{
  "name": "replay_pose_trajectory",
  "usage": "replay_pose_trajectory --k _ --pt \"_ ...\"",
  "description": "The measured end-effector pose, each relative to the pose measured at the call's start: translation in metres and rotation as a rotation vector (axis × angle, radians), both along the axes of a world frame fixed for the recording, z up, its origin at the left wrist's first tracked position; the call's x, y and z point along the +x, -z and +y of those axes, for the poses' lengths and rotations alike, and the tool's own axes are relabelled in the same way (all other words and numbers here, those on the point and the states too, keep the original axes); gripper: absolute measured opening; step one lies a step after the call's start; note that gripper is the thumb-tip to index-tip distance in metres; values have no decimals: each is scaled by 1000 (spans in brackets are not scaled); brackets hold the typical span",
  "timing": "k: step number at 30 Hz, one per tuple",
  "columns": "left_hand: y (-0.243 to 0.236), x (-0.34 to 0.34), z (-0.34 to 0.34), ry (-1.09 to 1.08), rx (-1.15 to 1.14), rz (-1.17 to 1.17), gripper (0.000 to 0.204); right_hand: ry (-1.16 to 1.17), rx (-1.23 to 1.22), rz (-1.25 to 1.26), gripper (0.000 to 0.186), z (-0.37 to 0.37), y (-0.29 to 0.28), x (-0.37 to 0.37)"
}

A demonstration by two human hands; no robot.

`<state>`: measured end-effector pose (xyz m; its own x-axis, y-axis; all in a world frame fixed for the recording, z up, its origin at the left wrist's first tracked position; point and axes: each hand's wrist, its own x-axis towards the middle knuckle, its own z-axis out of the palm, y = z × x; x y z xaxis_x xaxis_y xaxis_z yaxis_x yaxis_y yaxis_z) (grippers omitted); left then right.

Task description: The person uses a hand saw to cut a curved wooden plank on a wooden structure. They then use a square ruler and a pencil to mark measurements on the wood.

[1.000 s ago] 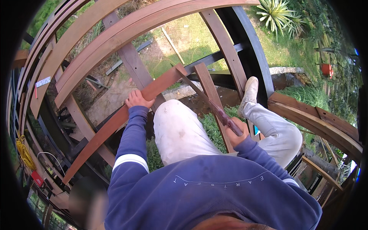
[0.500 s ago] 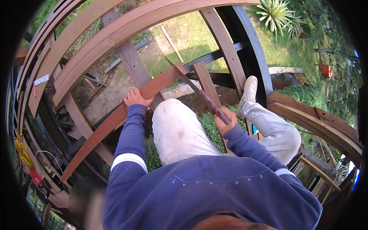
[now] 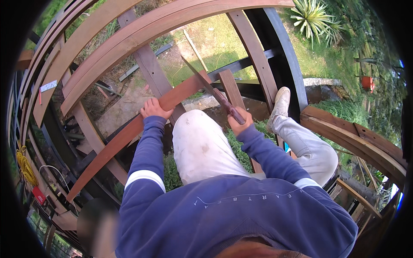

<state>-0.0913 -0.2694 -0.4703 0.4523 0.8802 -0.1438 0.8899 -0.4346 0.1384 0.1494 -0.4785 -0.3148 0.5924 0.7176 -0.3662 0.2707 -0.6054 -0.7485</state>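
My left hand (image 3: 155,108) grips a reddish-brown plank (image 3: 109,150) beside my raised knee, fingers curled over it. In my right hand (image 3: 239,119) is the dark wooden handle of a saw (image 3: 224,101); its long thin blade lies across the plank close to the far end, tip sticking out beyond it. Just right of the blade is a narrow grooved board (image 3: 228,81). My pale trousered left knee (image 3: 193,133) is between my hands; my right shoe (image 3: 282,101) is on a timber joist (image 3: 258,60) at the right.
An open frame of black steel beams (image 3: 292,69) and curved timbers (image 3: 150,23) surrounds me, with gaps showing grass, plants and scrap wood below. A yellow coiled cord (image 3: 26,167), a red object (image 3: 38,195) and a silver square (image 3: 48,86) are at left. More timbers (image 3: 348,133) lie right.
My right hand has pushed the saw forward and up to the left, so its tip reaches farther past the plank. My left hand stays on the plank.
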Motion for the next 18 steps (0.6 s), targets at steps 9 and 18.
replay_pose_trajectory --k 9,18 --pt "-1 -5 37 -115 11 -84 72 -40 105 -6 17 98 51 13" --pt "-7 0 56 -173 -29 -30 76 -167 61 4 11 33 -25 34"
